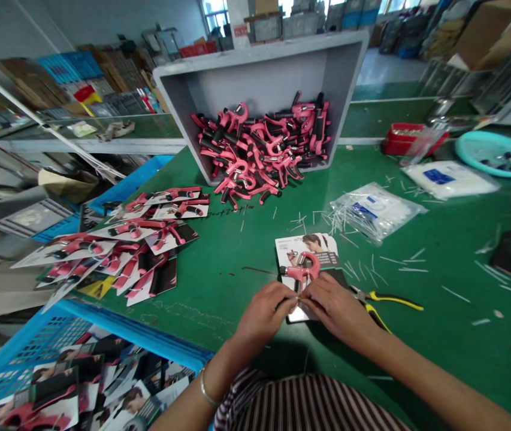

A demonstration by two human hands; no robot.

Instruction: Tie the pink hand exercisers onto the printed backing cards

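Observation:
A red tube cutter [302, 270] lies on a printed card [289, 248] on the green table, in front of me. My left hand [266, 311] is at the lower left of the card, fingers pinched together. From the right, my right hand [333, 305] meets it, thumb and finger also pinched. The fingertips of both hands nearly touch over the cutter's lower end; what they hold there is too small to make out. Yellow-and-black pliers [378, 299] lie just right of my right hand.
A grey bin [259, 57] of red cutters lies on its side behind. Carded cutters [133, 257] are piled left, above a blue basket [133, 335]. Right are a bag of white ties [374, 209], scattered ties, a white bag [453, 179], a red box [394, 140] and a turquoise basin [475, 161].

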